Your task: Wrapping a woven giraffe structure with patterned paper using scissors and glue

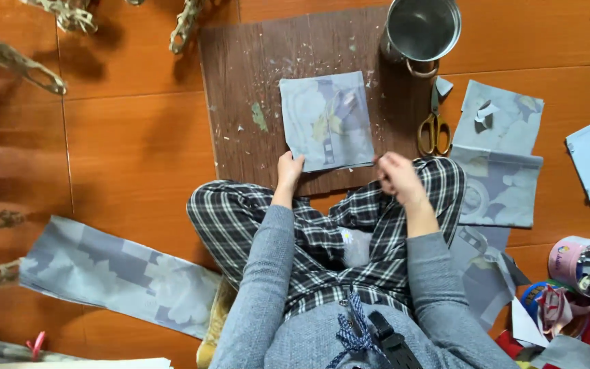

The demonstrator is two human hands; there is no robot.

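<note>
Orange floor tiles (138, 150) run under everything, and I sit cross-legged on them with a dark wooden board (240, 68) laid just past my knees. On that board, toward its near edge, lies a grey printed paper square (326, 119), flat, with scraps and flecks scattered around it.

My left hand (288, 171) sits at the square's near left corner, fingers curled onto the edge and pinching it lightly. My right hand (396, 174) is at the near right corner, closed into a loose fist just beside the edge; whether it grips the paper or something small I cannot tell.

I judge the square to be light and thin, limp enough to bend if lifted by one corner, and easy to crease or tear. It should slide readily on the board, so holding it by the two near corners, or pressing it flat, seems the safest grip.

Right of the board lie yellow-handled scissors (433, 130), and a shiny metal cup (421, 27) stands at the board's far right corner. Further right of the board rest more grey paper sheets (500, 157) and a pink tin (585, 263). Left of the board, near my knee, a long strip of the same paper (117, 273) lies on the tiles.
</note>
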